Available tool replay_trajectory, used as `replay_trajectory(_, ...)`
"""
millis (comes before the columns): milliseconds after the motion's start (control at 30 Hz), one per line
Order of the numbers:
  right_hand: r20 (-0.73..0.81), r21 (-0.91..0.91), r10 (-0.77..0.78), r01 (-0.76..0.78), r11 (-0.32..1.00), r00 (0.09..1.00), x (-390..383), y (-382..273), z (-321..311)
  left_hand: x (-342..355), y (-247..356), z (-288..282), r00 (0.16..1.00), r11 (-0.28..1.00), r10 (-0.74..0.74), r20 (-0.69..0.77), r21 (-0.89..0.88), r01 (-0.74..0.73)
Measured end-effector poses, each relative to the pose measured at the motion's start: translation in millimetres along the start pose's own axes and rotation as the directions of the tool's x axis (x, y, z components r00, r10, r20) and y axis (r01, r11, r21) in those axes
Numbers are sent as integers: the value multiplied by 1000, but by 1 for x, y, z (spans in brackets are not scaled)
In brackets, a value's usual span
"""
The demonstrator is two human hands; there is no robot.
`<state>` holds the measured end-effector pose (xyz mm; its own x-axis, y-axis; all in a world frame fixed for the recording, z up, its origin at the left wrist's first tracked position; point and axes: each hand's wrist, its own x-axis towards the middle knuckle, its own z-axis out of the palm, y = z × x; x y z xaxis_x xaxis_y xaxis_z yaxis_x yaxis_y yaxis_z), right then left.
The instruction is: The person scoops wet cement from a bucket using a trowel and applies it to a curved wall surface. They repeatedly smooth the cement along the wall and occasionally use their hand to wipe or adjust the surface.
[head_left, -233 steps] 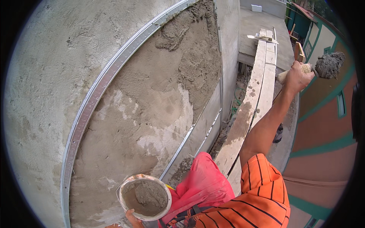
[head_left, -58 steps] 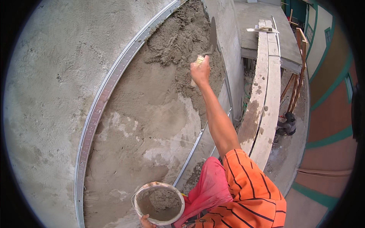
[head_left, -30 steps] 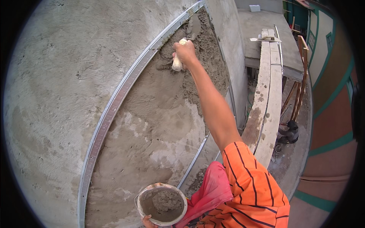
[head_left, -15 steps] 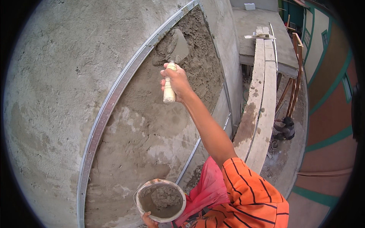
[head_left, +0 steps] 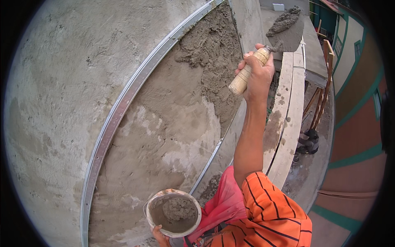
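Observation:
My right hand (head_left: 260, 71) is wrapped round the wooden handle of a trowel (head_left: 242, 80), raised at the right edge of the plastered wall. Its blade (head_left: 292, 39) carries a lump of grey mortar (head_left: 283, 20). At the bottom, my left hand (head_left: 158, 234) grips the rim of a pale bucket (head_left: 152, 200) holding wet mortar (head_left: 179, 210). Rough fresh mortar (head_left: 212, 41) covers the upper corner of the wall panel, bordered by a long metal strip (head_left: 110, 123). Lower down, the panel (head_left: 135, 160) is smoother, with pale patches.
Long wooden planks (head_left: 290, 123) run along my right, with a concrete slab (head_left: 314, 57) beyond. A wooden frame (head_left: 322, 99) stands beside them. A person (head_left: 308, 142) is low down on the ground below. A painted wall with green bands (head_left: 354, 152) lines the far right.
Since half a second ago, my right hand has moved up and rightward off the wall; the trowel blade now carries mortar out past the panel's edge. My left hand and bucket are slightly higher.

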<state>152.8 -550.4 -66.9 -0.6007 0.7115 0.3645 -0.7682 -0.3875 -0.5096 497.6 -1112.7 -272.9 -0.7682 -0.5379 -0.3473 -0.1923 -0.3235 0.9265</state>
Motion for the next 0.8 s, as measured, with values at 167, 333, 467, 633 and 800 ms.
replay_trajectory(167,-413,-699,-519,105,707,748,26,54,-26,-4,2,9,1000,998,-2,-20,-69,0)
replay_trajectory(333,263,-943,224,201,264,938,-91,79,-35,-12,13,20,999,998,34,-9,-44,-34)
replay_trajectory(467,513,-747,434,136,651,740,-253,41,-60,-20,10,33,998,976,-64,6,-207,64)
replay_trajectory(633,509,-802,859,388,454,47,-325,-14,-76,-29,5,46,982,949,162,94,-286,-129)
replay_trajectory(800,236,-419,972,900,118,-17,-318,-14,-42,-47,0,65,973,952,179,149,-276,-132)
